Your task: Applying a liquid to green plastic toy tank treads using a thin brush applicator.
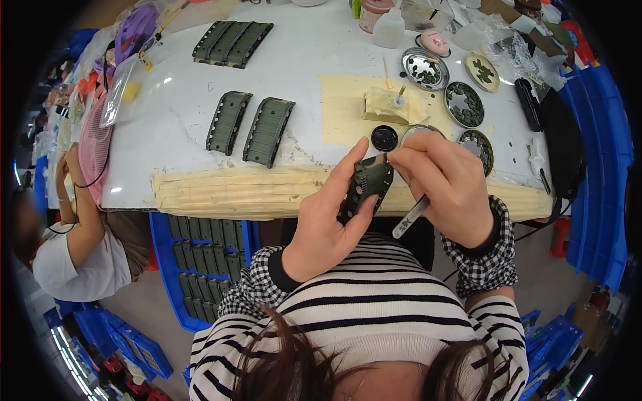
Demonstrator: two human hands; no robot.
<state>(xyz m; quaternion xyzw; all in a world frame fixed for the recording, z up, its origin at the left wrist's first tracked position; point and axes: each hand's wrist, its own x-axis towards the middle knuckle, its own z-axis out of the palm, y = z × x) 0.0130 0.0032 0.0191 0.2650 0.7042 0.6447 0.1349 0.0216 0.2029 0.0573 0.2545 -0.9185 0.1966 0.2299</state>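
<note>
My left hand [324, 230] grips a curved, dark green ribbed part [374, 175] between thumb and fingers, just over the table's near edge. Metal tweezers [410, 218] are pinched in my right hand [451, 190], their patterned end pointing down toward me. The right fingertips meet the part's upper edge; the tweezer tips are hidden there. Just beyond the part sits a small round black dish [384, 138]. Dishes of small dark green pieces [463, 105] stand past my right hand. Two similar curved parts [269, 131] lie to the left, with a joined group [233, 44] farther back.
Beige tape [227, 194] covers the table's front edge. A taped block [386, 107] stands on a yellow sheet. Below left, a blue crate [175, 294] holds rows of green parts. Another person [83, 257] sits at the left. A white bottle [388, 28] stands at the back.
</note>
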